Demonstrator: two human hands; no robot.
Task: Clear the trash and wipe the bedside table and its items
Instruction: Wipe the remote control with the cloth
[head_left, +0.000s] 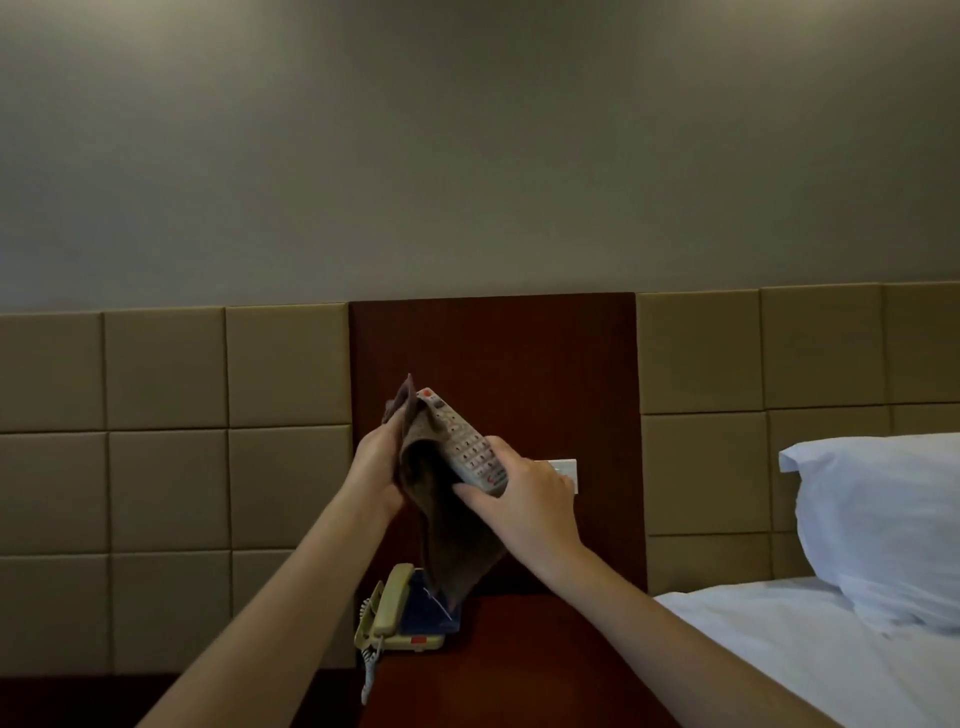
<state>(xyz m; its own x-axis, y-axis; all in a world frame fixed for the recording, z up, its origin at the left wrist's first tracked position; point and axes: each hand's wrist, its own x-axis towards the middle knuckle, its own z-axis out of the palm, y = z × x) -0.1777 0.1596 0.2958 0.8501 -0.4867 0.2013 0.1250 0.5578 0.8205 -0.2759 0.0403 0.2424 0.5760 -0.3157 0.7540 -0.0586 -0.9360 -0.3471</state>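
Observation:
I hold a white remote control (465, 441) up in front of the dark wooden wall panel, its red button end pointing up and left. My right hand (524, 493) grips its lower end. My left hand (376, 462) clutches a brown cloth (447, 530) pressed against the remote's left side, and the cloth's loose end hangs down toward the table. The dark red bedside table (519, 654) lies below my arms.
A beige corded phone (395, 608) sits at the table's left rear with its coiled cord hanging over the edge. A white wall switch plate (563, 467) is behind my right hand. A bed with white sheet (779, 649) and pillow (883, 519) is on the right.

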